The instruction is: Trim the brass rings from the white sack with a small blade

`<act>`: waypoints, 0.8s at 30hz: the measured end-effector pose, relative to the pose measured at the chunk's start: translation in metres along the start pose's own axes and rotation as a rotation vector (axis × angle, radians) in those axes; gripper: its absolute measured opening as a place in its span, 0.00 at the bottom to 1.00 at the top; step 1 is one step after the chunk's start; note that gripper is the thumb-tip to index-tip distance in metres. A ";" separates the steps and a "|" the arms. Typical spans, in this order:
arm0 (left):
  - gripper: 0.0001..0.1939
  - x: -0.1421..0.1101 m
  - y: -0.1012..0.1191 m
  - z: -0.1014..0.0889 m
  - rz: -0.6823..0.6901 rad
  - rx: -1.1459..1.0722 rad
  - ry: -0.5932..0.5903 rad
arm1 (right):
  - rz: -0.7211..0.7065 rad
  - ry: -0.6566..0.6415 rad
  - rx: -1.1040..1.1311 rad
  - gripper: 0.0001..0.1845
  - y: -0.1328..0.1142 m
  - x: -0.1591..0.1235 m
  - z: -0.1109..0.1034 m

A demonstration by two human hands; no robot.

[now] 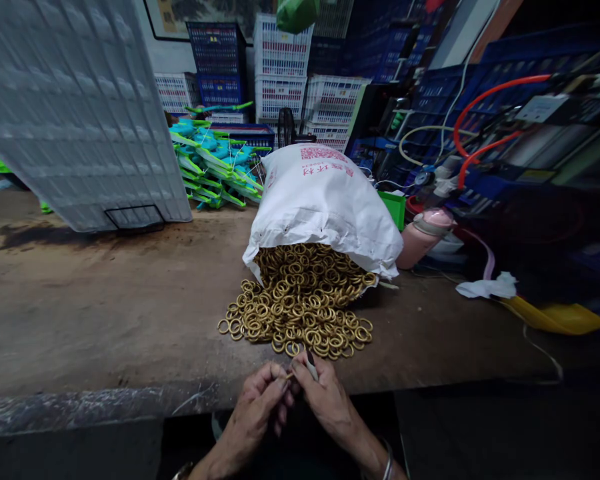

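My left hand [263, 400] is closed, pinching a gold-coloured ring [289, 377] seen almost edge-on. Facing it, my right hand [327, 397] is closed around a small knife-like tool [311, 365] with a dark pointed tip and a pale handle. Both hands meet at the table's front edge, fingertips close together. Just beyond them lies a heap of gold-coloured rings [300, 320], spilling from the open mouth of a white woven sack [320, 200] with red print. The sack lies on its side on the wooden table [130, 307].
At left stands a tall grey ribbed panel [85, 113]. Green and blue plastic parts [215, 163] are piled behind it. A pink bottle [425, 237], a white tissue [487, 287] and a yellow piece [555, 317] lie right, below red hoses [480, 107]. Stacked crates [283, 60] fill the back.
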State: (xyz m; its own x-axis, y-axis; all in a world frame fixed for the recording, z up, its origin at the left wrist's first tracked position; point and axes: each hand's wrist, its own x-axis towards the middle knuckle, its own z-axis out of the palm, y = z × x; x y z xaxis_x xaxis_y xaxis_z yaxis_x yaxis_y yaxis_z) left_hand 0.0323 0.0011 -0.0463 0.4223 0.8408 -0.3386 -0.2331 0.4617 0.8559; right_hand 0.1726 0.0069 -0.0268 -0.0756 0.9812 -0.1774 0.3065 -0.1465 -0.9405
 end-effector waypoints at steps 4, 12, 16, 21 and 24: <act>0.16 -0.001 0.000 0.001 0.021 0.004 0.047 | -0.071 0.037 -0.201 0.12 0.004 -0.004 -0.001; 0.20 -0.006 0.008 0.005 0.053 0.081 0.079 | -0.166 -0.120 -0.523 0.16 0.004 -0.011 0.006; 0.19 -0.008 0.007 0.002 0.089 0.158 0.086 | -0.192 -0.107 -0.585 0.17 0.005 -0.011 0.008; 0.16 -0.010 0.007 -0.001 0.189 0.246 0.090 | -0.154 -0.129 -0.611 0.18 0.002 -0.010 0.008; 0.16 -0.012 0.008 -0.001 0.236 0.271 0.102 | -0.118 -0.151 -0.629 0.18 -0.003 -0.010 0.007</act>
State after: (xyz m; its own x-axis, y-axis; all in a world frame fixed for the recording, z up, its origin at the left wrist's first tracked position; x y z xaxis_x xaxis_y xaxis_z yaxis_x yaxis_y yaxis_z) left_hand 0.0241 -0.0051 -0.0361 0.2922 0.9452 -0.1455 -0.0674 0.1721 0.9828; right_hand 0.1663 -0.0033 -0.0245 -0.2612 0.9510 -0.1656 0.7806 0.1072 -0.6157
